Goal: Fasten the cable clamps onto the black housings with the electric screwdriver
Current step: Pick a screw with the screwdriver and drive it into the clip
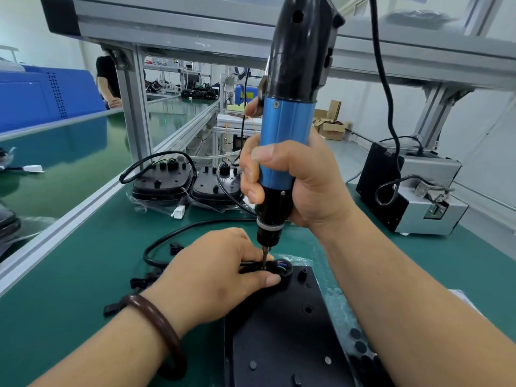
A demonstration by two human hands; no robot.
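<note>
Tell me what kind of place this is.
Likely an electronics assembly line: a green bench mat under an aluminium frame, a corded electric screwdriver, and more black housings waiting behind.

Green bench mat (83, 275), black housings (279, 331) (three), grey box (430, 202)

1. No lettering, brand name, number or sign can be read anywhere at this workbench.
2. The electric screwdriver (287, 127) shows a plain blue and black body with no legible marking.
3. The black housing (282, 336) carries no readable label.
</note>
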